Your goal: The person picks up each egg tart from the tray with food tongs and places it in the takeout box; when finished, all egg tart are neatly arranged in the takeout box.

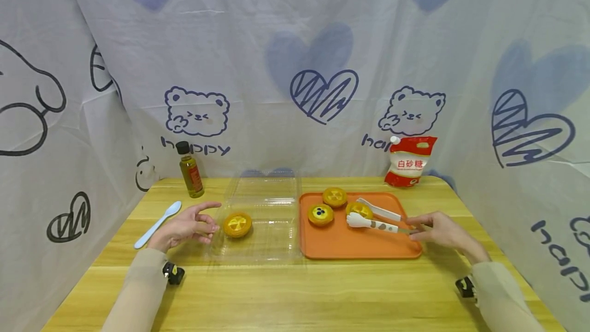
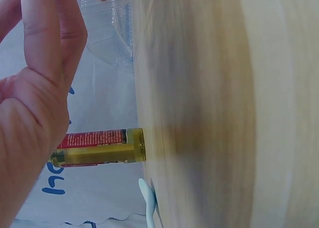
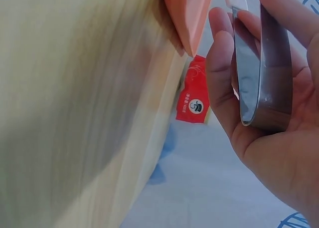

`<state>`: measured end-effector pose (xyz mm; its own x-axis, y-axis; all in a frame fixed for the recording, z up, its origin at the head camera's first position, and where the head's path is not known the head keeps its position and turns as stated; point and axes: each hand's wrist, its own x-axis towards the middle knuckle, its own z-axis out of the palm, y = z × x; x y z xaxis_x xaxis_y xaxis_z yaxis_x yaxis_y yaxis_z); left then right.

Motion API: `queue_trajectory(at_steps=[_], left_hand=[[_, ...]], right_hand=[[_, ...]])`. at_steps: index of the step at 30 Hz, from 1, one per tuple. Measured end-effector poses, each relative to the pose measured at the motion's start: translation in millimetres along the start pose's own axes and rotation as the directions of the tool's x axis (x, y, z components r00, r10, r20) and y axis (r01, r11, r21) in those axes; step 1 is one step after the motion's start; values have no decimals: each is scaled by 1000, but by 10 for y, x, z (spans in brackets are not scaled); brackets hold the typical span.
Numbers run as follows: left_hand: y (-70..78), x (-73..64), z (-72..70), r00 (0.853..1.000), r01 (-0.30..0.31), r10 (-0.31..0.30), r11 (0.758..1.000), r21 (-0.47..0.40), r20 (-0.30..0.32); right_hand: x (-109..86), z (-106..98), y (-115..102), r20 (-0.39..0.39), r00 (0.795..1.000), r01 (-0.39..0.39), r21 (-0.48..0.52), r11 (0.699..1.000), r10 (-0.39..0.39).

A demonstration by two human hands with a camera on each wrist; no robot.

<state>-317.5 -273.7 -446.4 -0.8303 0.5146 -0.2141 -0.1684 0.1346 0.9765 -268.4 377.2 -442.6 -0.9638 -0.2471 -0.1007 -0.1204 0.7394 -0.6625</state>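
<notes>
While my right hand [image 1: 442,229] grasps the bent metal end of a pair of white-headed tongs [image 1: 383,226], their two arms spread apart, my left hand [image 1: 188,226] is free of any grip that I can see, its fingers loosely extended. The tong heads lie on either side of a round, golden-crusted tart with a yellow top [image 1: 361,210], on the shallow, rectangular orange tray [image 1: 359,246]; whether they squeeze it, I cannot tell. Near it on the tray sit another yellow-topped round tart [image 1: 334,197], farther from me, and a pale-centred round tart with dark berries [image 1: 320,214], to the left. My left fingers hover by the left side of a clear plastic hinged container [image 1: 272,242], its lid raised at the back; I cannot tell whether they touch it. Inside, toward its left side, rests one more golden tart [image 1: 237,225]. Left of that hand, a pale blue spoon [image 1: 158,224] lies slantwise on the yellow wood-grain table [image 1: 295,296]. A black-capped bottle of yellow-green liquid [image 1: 191,175] stands behind the hand, and a red-and-white pouch [image 1: 409,164] stands beyond the tray's far right corner.
</notes>
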Motion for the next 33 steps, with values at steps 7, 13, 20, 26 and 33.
queue_trajectory(at_steps=[7, 13, 20, 26, 33], left_hand=[[1, -4, 4, 1000, 3, -3, 1000, 4, -4], [-5, 8, -3, 1000, 8, -8, 1000, 0, -3], [4, 10, 8, 1000, 9, -9, 1000, 9, -5], [3, 9, 14, 1000, 7, -7, 1000, 8, -5], [10, 4, 9, 1000, 3, -3, 1000, 23, -5]], right_hand=[[-15, 25, -6, -28, 999, 22, -32, 999, -23], [-29, 54, -14, -67, 997, 32, -54, 998, -35], [-36, 78, -20, -105, 992, 66, -74, 995, -73], [-35, 74, -9, -116, 991, 64, -91, 994, -74], [-8, 95, 6, -115, 988, 95, -93, 991, -105]])
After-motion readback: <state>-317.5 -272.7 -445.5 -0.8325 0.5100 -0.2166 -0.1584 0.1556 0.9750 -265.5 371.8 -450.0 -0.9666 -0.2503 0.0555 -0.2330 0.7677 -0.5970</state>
